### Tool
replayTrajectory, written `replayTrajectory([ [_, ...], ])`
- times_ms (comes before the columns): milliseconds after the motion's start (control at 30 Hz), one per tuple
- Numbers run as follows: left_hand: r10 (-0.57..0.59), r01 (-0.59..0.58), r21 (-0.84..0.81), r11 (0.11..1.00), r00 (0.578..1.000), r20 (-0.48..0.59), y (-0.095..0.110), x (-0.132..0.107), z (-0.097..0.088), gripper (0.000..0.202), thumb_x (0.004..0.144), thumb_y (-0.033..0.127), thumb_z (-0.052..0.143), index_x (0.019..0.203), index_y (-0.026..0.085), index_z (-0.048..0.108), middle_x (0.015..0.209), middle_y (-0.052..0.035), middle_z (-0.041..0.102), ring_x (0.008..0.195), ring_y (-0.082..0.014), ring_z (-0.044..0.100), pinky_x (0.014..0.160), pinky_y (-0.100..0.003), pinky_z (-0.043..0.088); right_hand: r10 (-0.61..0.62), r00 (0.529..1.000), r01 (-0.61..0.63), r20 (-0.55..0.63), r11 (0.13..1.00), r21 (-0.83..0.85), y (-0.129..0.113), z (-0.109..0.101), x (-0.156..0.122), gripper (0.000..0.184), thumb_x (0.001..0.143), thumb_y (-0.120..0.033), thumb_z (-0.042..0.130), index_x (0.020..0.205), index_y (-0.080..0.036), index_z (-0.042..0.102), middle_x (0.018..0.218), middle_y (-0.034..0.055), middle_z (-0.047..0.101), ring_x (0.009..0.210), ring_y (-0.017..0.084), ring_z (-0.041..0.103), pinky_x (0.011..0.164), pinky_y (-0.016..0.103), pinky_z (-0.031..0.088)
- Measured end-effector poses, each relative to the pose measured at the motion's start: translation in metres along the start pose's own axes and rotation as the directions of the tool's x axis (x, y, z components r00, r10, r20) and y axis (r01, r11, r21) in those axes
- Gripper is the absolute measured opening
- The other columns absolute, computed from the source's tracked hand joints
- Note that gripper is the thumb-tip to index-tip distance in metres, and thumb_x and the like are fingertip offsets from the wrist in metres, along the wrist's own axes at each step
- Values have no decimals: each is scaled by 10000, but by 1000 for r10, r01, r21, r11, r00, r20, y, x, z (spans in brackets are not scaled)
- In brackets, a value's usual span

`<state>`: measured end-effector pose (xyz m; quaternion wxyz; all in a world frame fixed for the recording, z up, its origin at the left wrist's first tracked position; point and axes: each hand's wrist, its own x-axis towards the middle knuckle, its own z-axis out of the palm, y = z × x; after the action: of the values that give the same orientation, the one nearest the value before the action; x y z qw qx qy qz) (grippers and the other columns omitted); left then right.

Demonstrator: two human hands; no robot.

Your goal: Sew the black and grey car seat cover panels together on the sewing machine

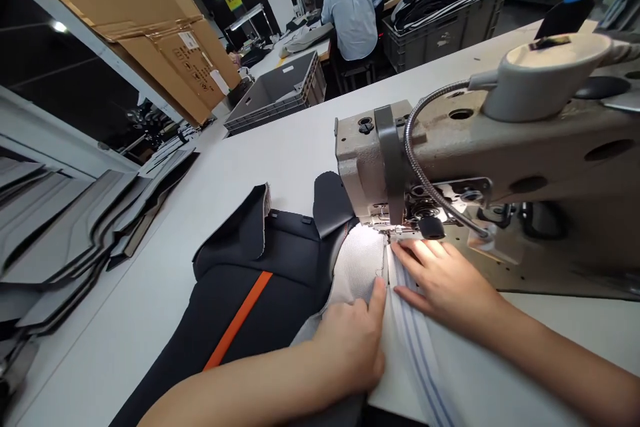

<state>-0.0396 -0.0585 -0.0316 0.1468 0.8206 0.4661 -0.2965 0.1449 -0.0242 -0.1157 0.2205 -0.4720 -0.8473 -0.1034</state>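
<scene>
My left hand (pixel 353 340) rests on the light grey backing fabric (pixel 353 267) of a black sewn cover (pixel 280 293) with an orange stripe. Its index finger points forward along the fabric edge, while the other fingers curl in on the cloth. Fingers outstretched and apart, my right hand (pixel 440 273) presses on a white strip with blue stripes (pixel 417 347), which runs down toward the table's near edge. Both fabric edges meet close to the lit needle area of a sewing machine (pixel 395 230). The needle's tip is too small to make out.
Stacked grey panels (pixel 65 227) lie on the left. Farther back are a grey crate (pixel 280 97), a crate of black pieces (pixel 445 20) and a cardboard box (pixel 175 60). A person in a light blue shirt (pixel 353 13) sits beyond the table.
</scene>
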Motion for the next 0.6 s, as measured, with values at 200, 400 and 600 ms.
replayTrajectory([
  [200,166,-205,-600,773,979,-120,-40,-17,-29,844,710,136,399,1500,183,108,1255,-71,566,1016,-204,588,846,-278,493,15,999,-14,-46,1000,16,-5,0,2,484,779,-465,607,1123,-124,628,1035,117,611,871,246,516,672,344,350],
  [400,104,-78,-372,925,993,50,-18,-2,-27,939,692,235,465,1495,126,-9,1030,-135,650,955,-299,617,689,-324,511,63,994,-66,-91,997,-31,-13,6,3,480,852,-396,514,1162,-37,591,1070,145,642,894,246,556,701,375,362],
  [600,96,-82,-242,967,994,48,-3,9,-22,941,718,294,471,1487,91,-32,1090,-193,634,996,-360,609,693,-374,507,-29,991,44,-128,993,113,6,3,-7,507,903,-491,455,1185,-88,580,1171,116,620,1080,235,539,843,370,389],
])
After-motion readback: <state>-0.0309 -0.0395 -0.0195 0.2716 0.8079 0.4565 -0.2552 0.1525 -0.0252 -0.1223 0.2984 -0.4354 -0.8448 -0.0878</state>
